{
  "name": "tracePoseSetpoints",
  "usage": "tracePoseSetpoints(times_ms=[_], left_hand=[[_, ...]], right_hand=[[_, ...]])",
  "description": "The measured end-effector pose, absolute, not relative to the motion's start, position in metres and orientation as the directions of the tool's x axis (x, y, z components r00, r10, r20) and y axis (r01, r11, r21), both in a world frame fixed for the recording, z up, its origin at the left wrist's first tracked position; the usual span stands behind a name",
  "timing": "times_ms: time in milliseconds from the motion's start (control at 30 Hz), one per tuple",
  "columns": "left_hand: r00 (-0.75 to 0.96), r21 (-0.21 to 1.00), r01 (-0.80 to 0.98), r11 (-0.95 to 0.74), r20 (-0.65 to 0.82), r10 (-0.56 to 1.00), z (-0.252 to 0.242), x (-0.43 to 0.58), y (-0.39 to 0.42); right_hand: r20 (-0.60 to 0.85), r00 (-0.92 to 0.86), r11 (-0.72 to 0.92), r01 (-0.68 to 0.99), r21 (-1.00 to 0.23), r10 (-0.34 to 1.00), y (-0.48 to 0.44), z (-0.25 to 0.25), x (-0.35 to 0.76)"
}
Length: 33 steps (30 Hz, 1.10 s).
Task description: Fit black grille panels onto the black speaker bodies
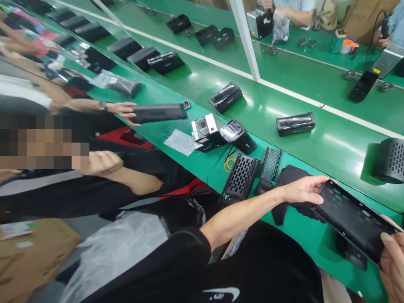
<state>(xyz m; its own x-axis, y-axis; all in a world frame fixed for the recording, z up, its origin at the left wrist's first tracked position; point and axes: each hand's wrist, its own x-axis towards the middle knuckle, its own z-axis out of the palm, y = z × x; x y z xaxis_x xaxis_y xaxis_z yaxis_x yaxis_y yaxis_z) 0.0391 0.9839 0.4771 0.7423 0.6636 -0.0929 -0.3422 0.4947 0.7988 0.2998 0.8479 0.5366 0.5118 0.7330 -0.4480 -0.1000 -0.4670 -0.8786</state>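
A black, curved plastic speaker cover [350, 219] is held at both ends above the green bench, its hollow side towards me. My left hand [304, 190] is closed on its left end, thumb over the edge. At the right border of the view, my right hand [391, 256] grips the other end; part of that hand is cut off. Beneath the cover a dark part [352, 252] shows, partly hidden. Beside my left wrist lies a black cloth [292, 174]. Two slotted black grilles, one larger [240, 176] and one smaller [271, 163], rest further left.
A white-and-black box [206, 132], a black device with a silver end [240, 136] and a yellow cord [231, 163] are further left. Black speakers [296, 124] stand on the green conveyor [315, 155]. A co-worker's hand [124, 111] touches a long black speaker [159, 113].
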Motion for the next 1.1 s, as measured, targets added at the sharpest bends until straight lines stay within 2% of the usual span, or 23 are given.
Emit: tracePoseSetpoints(times_ms=[100, 167, 400, 533, 633, 733, 800, 867, 933, 967, 1033, 1100], left_hand=[[0.767, 0.791, -0.356, 0.497, -0.057, 0.64, 0.474, 0.037, 0.985], [0.774, 0.794, -0.353, 0.495, -0.05, 0.631, 0.473, 0.036, 0.985], [0.781, 0.789, -0.299, 0.537, -0.121, 0.613, 0.464, 0.033, 0.987], [0.772, 0.631, -0.406, 0.662, -0.151, 0.618, 0.445, 0.036, 0.983], [0.792, 0.513, -0.49, 0.705, -0.077, 0.606, 0.431, 0.048, 0.971], [0.81, 0.537, -0.47, 0.701, -0.054, 0.584, 0.421, 0.064, 0.957], [0.785, 0.557, -0.48, 0.678, -0.073, 0.615, 0.417, 0.071, 0.952], [0.739, 0.543, -0.524, 0.657, -0.093, 0.667, 0.415, 0.069, 0.952], [0.726, 0.509, -0.548, 0.664, -0.105, 0.679, 0.415, 0.062, 0.957], [0.73, 0.493, -0.549, 0.675, -0.111, 0.674, 0.415, 0.057, 0.96], [0.733, 0.466, -0.553, 0.691, -0.122, 0.669, 0.417, 0.048, 0.966], [0.725, 0.442, -0.567, 0.694, -0.132, 0.676, 0.422, 0.043, 0.969]], right_hand=[[-0.533, 0.581, -0.559, -0.155, -0.814, 0.615, 0.849, 0.545, 0.293], [-0.565, 0.577, -0.585, -0.177, -0.791, 0.59, 0.849, 0.547, 0.291], [-0.518, 0.537, -0.526, -0.155, -0.836, 0.666, 0.842, 0.516, 0.306], [-0.454, 0.541, -0.412, -0.206, -0.888, 0.708, 0.846, 0.501, 0.303], [-0.516, 0.547, -0.386, -0.343, -0.856, 0.659, 0.853, 0.498, 0.284], [-0.554, 0.518, -0.364, -0.428, -0.827, 0.652, 0.855, 0.493, 0.259], [-0.534, 0.452, -0.354, -0.425, -0.833, 0.715, 0.853, 0.486, 0.253], [-0.468, 0.434, -0.335, -0.349, -0.875, 0.769, 0.849, 0.476, 0.261], [-0.364, 0.551, -0.371, -0.105, -0.923, 0.751, 0.845, 0.461, 0.283], [-0.3, 0.629, -0.416, 0.04, -0.909, 0.717, 0.845, 0.452, 0.296], [-0.232, 0.712, -0.538, 0.237, -0.809, 0.663, 0.844, 0.434, 0.322], [-0.283, 0.693, -0.638, 0.327, -0.697, 0.663, 0.842, 0.418, 0.341]])
